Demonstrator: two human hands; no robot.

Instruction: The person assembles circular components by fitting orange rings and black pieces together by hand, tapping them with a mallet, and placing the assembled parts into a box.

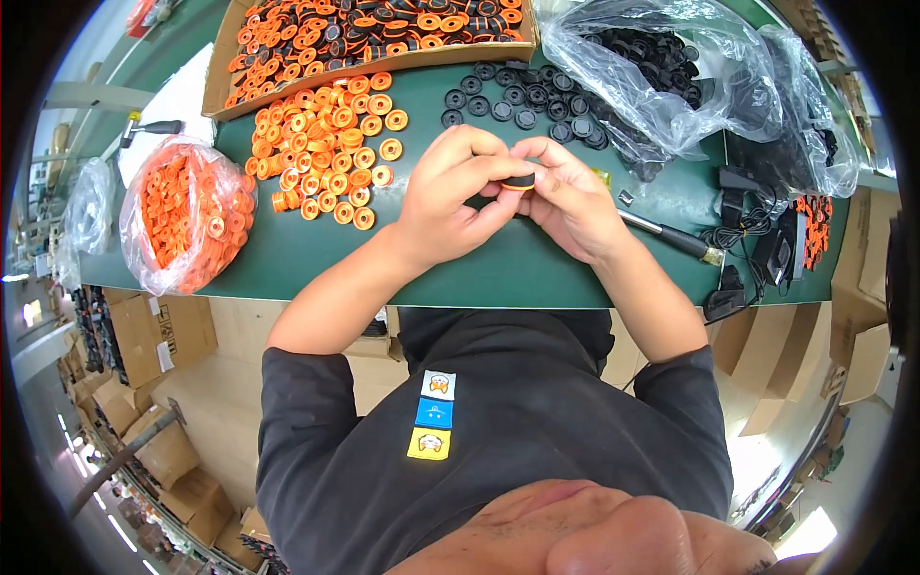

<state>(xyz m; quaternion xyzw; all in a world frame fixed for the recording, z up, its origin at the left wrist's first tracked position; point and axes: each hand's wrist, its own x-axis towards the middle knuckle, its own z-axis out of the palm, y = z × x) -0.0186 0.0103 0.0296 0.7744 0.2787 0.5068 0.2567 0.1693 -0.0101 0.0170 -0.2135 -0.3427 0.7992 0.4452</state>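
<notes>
Between the fingertips of both hands is a small round black-and-orange wheel (518,183), held above the near part of the green table. My left hand (452,196) pinches it from the left, fingers curled round it. From the other side my right hand (579,208) grips it with thumb and fingers, which partly hide it. Loose orange rings (331,144) lie in a spread pile to the left of my hands. Beyond my hands are scattered black round caps (525,118). A cardboard box (374,65) at the back holds many joined black-and-orange wheels.
On the left sits a clear bag of orange rings (187,216). A clear plastic bag (661,81) with black caps lies back right. A black-handled tool (676,238) and cabled black devices (767,249) lie right. The green table's (431,287) front edge is near my body.
</notes>
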